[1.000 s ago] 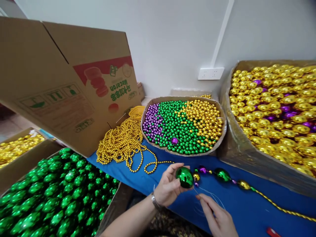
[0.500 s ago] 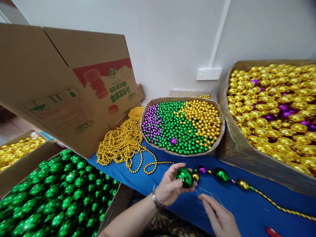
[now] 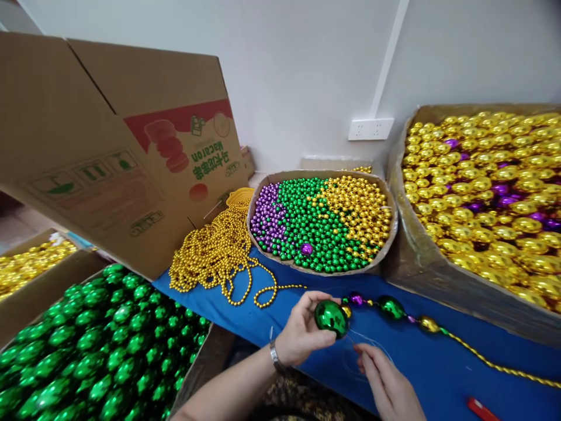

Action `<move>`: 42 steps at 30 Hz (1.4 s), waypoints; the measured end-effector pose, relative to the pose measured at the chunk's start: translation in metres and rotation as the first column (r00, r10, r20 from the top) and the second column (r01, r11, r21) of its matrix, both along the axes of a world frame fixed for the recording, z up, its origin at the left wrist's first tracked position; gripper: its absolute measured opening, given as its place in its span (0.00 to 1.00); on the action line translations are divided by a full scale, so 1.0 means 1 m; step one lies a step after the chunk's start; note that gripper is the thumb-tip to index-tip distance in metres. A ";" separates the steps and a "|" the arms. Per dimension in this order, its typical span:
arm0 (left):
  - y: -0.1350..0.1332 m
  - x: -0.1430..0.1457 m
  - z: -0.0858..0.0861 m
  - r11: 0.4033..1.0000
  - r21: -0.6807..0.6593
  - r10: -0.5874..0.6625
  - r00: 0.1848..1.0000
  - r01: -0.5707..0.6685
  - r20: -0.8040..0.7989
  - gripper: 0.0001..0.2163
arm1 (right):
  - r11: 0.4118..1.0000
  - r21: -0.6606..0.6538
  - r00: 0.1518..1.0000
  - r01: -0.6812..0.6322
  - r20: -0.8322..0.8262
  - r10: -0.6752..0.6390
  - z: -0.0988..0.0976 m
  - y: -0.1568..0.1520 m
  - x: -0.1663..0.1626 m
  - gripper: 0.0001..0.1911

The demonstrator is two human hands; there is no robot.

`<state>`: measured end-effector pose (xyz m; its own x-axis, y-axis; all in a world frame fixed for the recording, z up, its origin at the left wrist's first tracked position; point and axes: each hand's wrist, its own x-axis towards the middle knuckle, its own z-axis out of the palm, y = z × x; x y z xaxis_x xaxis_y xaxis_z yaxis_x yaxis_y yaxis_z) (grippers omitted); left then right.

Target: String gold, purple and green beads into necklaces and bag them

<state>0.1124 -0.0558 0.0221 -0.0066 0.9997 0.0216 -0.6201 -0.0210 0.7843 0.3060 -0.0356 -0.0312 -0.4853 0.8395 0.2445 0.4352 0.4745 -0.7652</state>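
My left hand is closed around a large shiny green bead, with the thumb along its lower side. My right hand is just to the right and lower, its thumb and forefinger pinched on a thin string that runs toward the bead. Loose, pale loops of string lie on the blue cloth between and behind the hands. Beyond the green bead stretches a strand of purple, green and gold beads, ending in a twisted gold cord that leads off to the right.
A tub holds small purple, green and gold beads. Gold bead chains lie against a cardboard box. Large gold beads fill a bin at right, green ones a box at lower left. A red object rests near the front edge.
The green bead has shifted slightly right, and my left thumb has moved from its front to its lower side. My right hand stays pinched close by. The view has shifted slightly.
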 end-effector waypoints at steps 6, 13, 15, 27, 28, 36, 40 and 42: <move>0.000 -0.001 -0.002 0.999 -0.038 -0.013 0.999 0.014 0.036 0.26 | 0.993 0.109 0.999 0.042 -0.007 -0.042 0.003 0.000 0.004 0.14; -0.001 -0.004 -0.002 0.998 -0.056 -0.036 0.997 0.040 0.064 0.25 | 0.995 0.103 1.000 0.011 -0.019 -0.009 0.006 -0.002 0.006 0.12; -0.001 -0.004 -0.003 0.997 -0.063 -0.041 0.997 0.045 0.062 0.25 | 0.995 0.104 1.000 0.010 -0.015 -0.009 0.007 -0.002 0.005 0.12; 0.036 -0.011 0.014 0.994 0.111 0.048 0.884 0.005 -0.465 0.20 | 0.983 0.134 0.990 0.124 -0.088 -0.113 0.009 0.004 0.007 0.11; 0.053 -0.011 0.020 0.985 0.160 0.139 0.829 -0.061 -0.542 0.17 | 0.980 0.133 0.986 0.150 -0.089 -0.138 0.008 0.006 0.009 0.12; 0.196 0.011 0.028 0.940 0.342 0.339 0.103 0.012 -0.935 0.08 | 0.959 0.171 0.972 0.227 -0.097 -0.213 0.015 0.010 0.018 0.12; 0.213 0.020 0.024 0.948 0.317 0.313 0.121 0.010 -0.942 0.09 | 0.949 0.176 0.964 0.261 -0.104 -0.246 0.020 0.011 0.024 0.12; 0.210 0.019 0.024 0.954 0.301 0.298 0.152 0.002 -0.943 0.08 | 0.946 0.162 0.959 0.279 -0.103 -0.265 0.019 0.011 0.027 0.13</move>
